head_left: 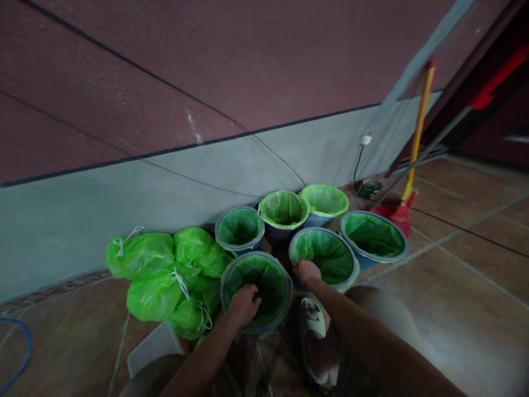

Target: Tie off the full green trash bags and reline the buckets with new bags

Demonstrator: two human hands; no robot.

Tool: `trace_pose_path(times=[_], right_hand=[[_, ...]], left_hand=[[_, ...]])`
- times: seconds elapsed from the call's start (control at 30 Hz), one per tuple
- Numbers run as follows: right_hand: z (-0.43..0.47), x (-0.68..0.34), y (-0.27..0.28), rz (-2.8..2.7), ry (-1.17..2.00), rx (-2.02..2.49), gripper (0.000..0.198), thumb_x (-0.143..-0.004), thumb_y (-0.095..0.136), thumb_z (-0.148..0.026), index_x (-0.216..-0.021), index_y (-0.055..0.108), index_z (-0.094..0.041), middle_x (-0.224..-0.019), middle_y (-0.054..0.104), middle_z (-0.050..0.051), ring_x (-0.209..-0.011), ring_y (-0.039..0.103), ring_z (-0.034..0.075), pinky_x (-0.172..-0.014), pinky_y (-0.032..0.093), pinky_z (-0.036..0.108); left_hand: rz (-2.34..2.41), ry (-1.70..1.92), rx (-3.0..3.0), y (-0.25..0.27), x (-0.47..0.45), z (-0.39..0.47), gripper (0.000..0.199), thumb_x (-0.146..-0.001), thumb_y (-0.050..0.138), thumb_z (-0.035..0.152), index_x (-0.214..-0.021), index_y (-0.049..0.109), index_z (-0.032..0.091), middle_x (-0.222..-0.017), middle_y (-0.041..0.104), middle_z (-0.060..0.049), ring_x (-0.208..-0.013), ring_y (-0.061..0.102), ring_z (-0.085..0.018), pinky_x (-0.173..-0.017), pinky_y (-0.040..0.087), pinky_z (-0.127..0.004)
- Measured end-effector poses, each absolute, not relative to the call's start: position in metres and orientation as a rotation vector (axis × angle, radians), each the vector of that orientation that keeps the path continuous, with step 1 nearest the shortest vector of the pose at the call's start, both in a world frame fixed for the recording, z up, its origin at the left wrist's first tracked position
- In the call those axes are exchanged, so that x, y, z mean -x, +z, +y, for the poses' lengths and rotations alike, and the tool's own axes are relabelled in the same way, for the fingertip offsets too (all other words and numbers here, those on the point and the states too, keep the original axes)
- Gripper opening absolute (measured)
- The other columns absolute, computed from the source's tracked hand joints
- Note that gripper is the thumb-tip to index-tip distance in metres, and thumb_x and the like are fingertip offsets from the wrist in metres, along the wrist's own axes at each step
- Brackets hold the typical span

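My left hand [245, 304] is over the mouth of the nearest trash can [285, 309], its fingers loosely bent and apart, with nothing visible in them. A green bag lines this can, its edge folded under a grey rim ring. My right hand [308, 272] grips the near-left rim of a second lined trash can [355, 270], fingers partly hidden by the edge. Around these two stand more green-lined cans: one at back left [239, 227], a dark one [284, 209], a pale-rimmed one [326, 200] and one at right [374, 236].
Several tied green garbage bags [155, 295] with white drawstrings are heaped at left. A white plastic container [152, 348] sits below them. By the wall at right are a tin [369, 189] and a red broom with a yellow handle [419, 127]. Cables hang along the wall [206, 160].
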State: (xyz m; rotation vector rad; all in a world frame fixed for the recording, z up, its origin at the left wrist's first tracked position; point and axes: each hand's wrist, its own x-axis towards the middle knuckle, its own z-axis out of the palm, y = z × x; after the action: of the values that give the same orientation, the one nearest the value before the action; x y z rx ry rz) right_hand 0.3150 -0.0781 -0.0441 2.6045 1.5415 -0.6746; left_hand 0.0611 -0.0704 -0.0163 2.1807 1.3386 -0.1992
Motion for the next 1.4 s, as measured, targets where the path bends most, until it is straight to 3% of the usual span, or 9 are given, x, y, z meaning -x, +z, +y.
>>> trace_pose_path(times=[0.27,0.37,0.63,0.7,0.8,1.0,1.13,1.27,1.4], right_hand=[[-0.078,-0.308,-0.042,1.651,-0.629,-2.459,0.029,-0.089,0.046,-0.005,-0.107,0.068,-0.004,-0.111,0.068,0.021,-0.109,0.065,0.025,-0.092,0.046,0.031],[-0.078,-0.306,-0.039,1.685,-0.62,-2.419,0.031,-0.088,0.045,-0.003,-0.108,0.068,-0.004,-0.112,0.068,0.021,-0.11,0.064,0.025,-0.093,0.046,0.032],[-0.077,-0.303,-0.033,1.571,-0.592,-2.511,0.028,-0.089,0.049,-0.01,-0.109,0.068,-0.008,-0.108,0.069,0.02,-0.107,0.066,0.023,-0.089,0.049,0.031],[-0.078,-0.297,-0.024,1.508,-0.573,-2.572,0.028,-0.089,0.055,-0.018,-0.113,0.066,-0.009,-0.113,0.067,0.021,-0.111,0.064,0.027,-0.088,0.049,0.036],[-0.078,-0.297,0.008,1.533,-0.642,-2.631,0.046,-0.081,0.068,-0.036,-0.119,0.062,-0.009,-0.119,0.064,0.022,-0.111,0.063,0.031,-0.087,0.05,0.038],[-0.085,-0.394,0.07,1.76,-0.525,-2.871,0.043,-0.093,0.051,-0.04,-0.128,0.058,-0.016,-0.106,0.071,0.014,-0.104,0.066,0.025,-0.088,0.046,0.031],[-0.109,-0.471,0.029,1.266,-0.544,-2.897,0.034,-0.091,0.053,-0.031,-0.11,0.067,-0.007,-0.108,0.069,0.022,-0.103,0.066,0.031,-0.081,0.049,0.034],[-0.124,-0.491,-0.031,1.109,-0.651,-2.885,0.025,-0.085,0.058,-0.02,-0.103,0.067,-0.006,-0.107,0.069,0.021,-0.101,0.067,0.028,-0.079,0.05,0.03],[-0.126,-0.485,-0.061,1.107,-0.487,-2.951,0.03,-0.086,0.044,-0.006,-0.11,0.062,-0.005,-0.111,0.066,0.021,-0.1,0.067,0.025,-0.081,0.049,0.029]], left_hand=[[0.937,-0.533,-2.321,-0.026,-0.085,-0.111,0.03,-0.081,0.053,0.031,-0.106,0.065,0.017,-0.114,0.067,-0.014,-0.107,0.064,-0.03,-0.091,0.047,-0.038],[0.901,-0.599,-2.346,-0.028,-0.084,-0.109,0.031,-0.08,0.053,0.029,-0.107,0.065,0.017,-0.115,0.067,-0.014,-0.108,0.064,-0.032,-0.091,0.048,-0.04],[0.876,-0.539,-2.348,-0.031,-0.084,-0.107,0.026,-0.081,0.054,0.028,-0.101,0.067,0.017,-0.113,0.068,-0.015,-0.109,0.063,-0.033,-0.092,0.048,-0.041],[0.897,-0.491,-2.333,-0.026,-0.085,-0.102,0.025,-0.082,0.054,0.03,-0.1,0.067,0.018,-0.111,0.069,-0.014,-0.106,0.064,-0.032,-0.09,0.048,-0.039],[1.011,-0.294,-2.266,-0.016,-0.088,-0.087,0.025,-0.084,0.055,0.031,-0.102,0.067,0.019,-0.11,0.07,-0.01,-0.104,0.065,-0.025,-0.089,0.047,-0.033],[1.276,0.078,-2.026,0.01,-0.12,-0.044,0.024,-0.089,0.052,0.028,-0.106,0.067,0.017,-0.101,0.073,-0.006,-0.093,0.067,-0.016,-0.087,0.048,-0.025],[1.415,0.101,-2.024,0.013,-0.182,-0.017,0.033,-0.092,0.049,0.032,-0.117,0.062,0.014,-0.11,0.071,-0.009,-0.101,0.066,-0.016,-0.089,0.046,-0.024],[1.539,-0.136,-2.129,-0.002,-0.244,0.004,0.052,-0.089,0.056,0.036,-0.131,0.05,0.006,-0.12,0.066,-0.017,-0.115,0.062,-0.023,-0.094,0.044,-0.027],[1.537,-0.379,-2.177,-0.021,-0.271,0.013,0.036,-0.086,0.057,0.029,-0.117,0.058,0.01,-0.118,0.067,-0.016,-0.115,0.062,-0.025,-0.089,0.046,-0.027]])
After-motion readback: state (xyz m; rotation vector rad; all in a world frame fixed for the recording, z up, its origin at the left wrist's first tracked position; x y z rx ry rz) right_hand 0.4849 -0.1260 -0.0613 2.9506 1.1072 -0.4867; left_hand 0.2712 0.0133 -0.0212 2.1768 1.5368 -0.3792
